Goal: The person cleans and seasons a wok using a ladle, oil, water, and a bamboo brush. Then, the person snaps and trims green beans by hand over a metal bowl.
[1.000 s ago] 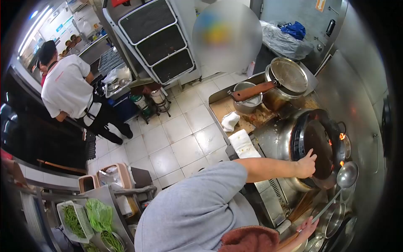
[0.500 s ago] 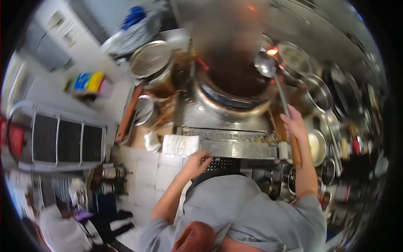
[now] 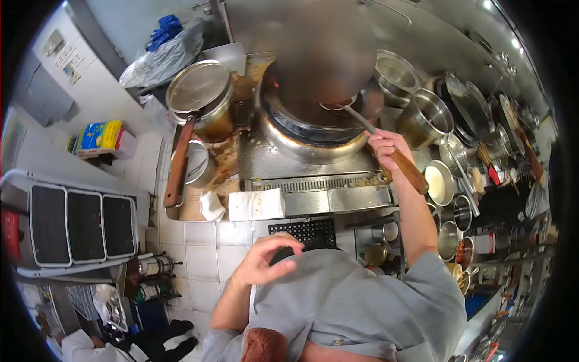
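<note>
My right hand is wrapped round the long-handled ladle, gripping where its metal shaft meets the wooden handle. The ladle's bowl end reaches into the wok, which sits on the burner ring. A blurred round patch covers the wok's upper part, so what is inside cannot be made out. In front of my belly, my left hand holds nothing, its fingers curved and apart from the thumb. The folded white cloth on the stove's front edge lies nearest to it.
Left of the wok, a wooden-handled strainer rests over a pot, beside a small metal container. Metal pots and a bowl of pale contents stand to the right. A step stool and another person are at left.
My right hand has moved left and swung the ladle from the wok's right rim into the wok. My left hand has come back from the stove edge towards my body, its fingers opening.
</note>
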### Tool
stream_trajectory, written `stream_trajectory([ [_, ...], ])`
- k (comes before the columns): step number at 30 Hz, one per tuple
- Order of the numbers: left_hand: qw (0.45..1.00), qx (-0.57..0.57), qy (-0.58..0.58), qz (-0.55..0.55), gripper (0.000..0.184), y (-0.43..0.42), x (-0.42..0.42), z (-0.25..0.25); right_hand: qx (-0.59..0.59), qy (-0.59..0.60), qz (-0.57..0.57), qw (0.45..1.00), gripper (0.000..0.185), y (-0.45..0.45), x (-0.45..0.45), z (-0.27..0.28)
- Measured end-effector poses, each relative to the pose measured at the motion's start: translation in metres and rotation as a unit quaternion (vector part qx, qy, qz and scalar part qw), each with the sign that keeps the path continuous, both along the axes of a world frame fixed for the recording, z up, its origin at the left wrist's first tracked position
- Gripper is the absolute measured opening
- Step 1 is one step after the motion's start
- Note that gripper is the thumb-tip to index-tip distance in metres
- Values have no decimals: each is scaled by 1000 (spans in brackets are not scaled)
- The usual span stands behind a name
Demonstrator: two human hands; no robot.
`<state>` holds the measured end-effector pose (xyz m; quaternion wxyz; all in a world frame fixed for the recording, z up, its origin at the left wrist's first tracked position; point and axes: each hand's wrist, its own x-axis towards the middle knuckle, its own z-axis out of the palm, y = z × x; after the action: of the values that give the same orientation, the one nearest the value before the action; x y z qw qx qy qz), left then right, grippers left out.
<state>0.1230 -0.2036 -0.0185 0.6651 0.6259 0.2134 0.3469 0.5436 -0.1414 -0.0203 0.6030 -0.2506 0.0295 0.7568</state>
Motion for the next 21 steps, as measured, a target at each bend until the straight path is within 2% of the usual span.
stream_trajectory([
  [2, 968, 74, -169, -172, 28, 8, -6, 39, 11, 84, -10, 996, 36, 8, -13, 13],
  [4, 927, 63, -275, -246, 35, 6, -12, 71, 20, 116, 10, 993, 39, 20, -20, 22],
  [6, 880, 62, -368, -294, 35, 4, -16, 100, 13, 138, 29, 990, 42, 34, -34, 39],
  [7, 887, 70, -366, -271, 35, 3, -21, 110, 12, 144, 39, 989, 43, 40, -44, 49],
  [9, 829, 55, -416, -370, 33, 1, -31, 124, 21, 157, 54, 986, 51, 59, -55, 59],
  [10, 838, 64, -415, -349, 33, 0, -34, 129, 26, 155, 55, 986, 52, 68, -64, 67],
  [12, 786, 100, -472, -386, 67, -2, -39, 136, 29, 161, 63, 985, 56, 83, -88, 87],
  [13, 794, 109, -470, -369, 67, -4, -42, 137, 28, 170, 69, 983, 57, 91, -101, 96],
  [16, 730, 132, -533, -407, 66, -9, -49, 139, 44, 182, 99, 977, 59, 125, -130, 116],
  [17, 736, 139, -531, -396, 66, -17, -57, 141, 45, 176, 109, 977, 58, 134, -142, 121],
  [18, 728, 37, -541, -419, 53, -26, -65, 142, 46, 170, 119, 977, 58, 143, -155, 127],
  [20, 717, -59, -547, -428, 41, -37, -71, 145, 53, 164, 144, 975, 57, 168, -171, 128],
  [21, 682, -32, -594, -425, 42, -38, -65, 146, 55, 162, 155, 973, 56, 178, -182, 128],
])
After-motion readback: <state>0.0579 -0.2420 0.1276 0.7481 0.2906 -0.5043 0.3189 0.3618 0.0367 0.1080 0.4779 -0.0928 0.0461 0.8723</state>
